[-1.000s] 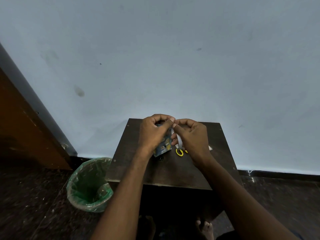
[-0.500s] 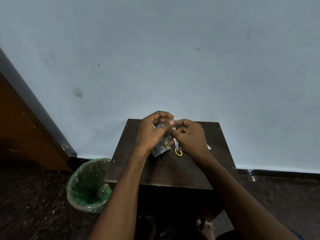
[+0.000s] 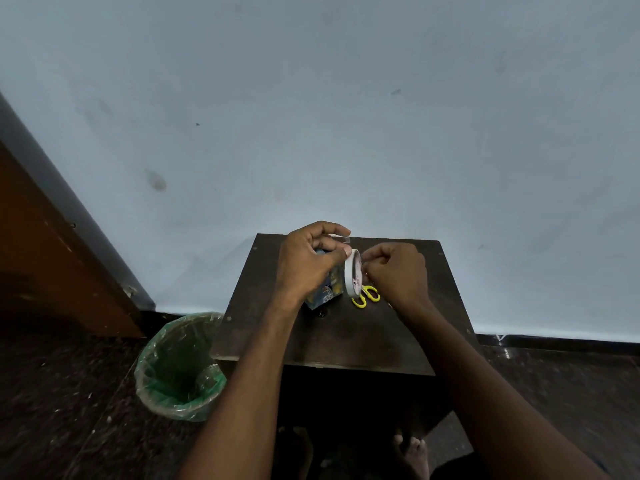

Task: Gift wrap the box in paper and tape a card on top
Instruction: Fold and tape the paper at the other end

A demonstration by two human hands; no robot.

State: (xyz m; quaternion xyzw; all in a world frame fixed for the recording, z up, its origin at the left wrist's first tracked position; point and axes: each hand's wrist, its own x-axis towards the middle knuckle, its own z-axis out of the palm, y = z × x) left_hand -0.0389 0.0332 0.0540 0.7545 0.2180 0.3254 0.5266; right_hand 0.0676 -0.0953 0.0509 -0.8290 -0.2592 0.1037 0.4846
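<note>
We see left hand (image 3: 308, 261) pinching tape strip (image 3: 341, 238), right hand (image 3: 398, 273) fingers curled gripping tape roll (image 3: 352, 273); wrapped box (image 3: 323, 294) print unreadable; scissors (image 3: 366, 295) on table (image 3: 346, 337).

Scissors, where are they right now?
In the head view the yellow-handled scissors lie on the dark table, just right of the tape roll and below the right hand.

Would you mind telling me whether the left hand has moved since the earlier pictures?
Yes. Against the table's far edge, the left hand has risen slightly toward the wall, its fingers now above that edge and pinching a strip of tape.
</note>
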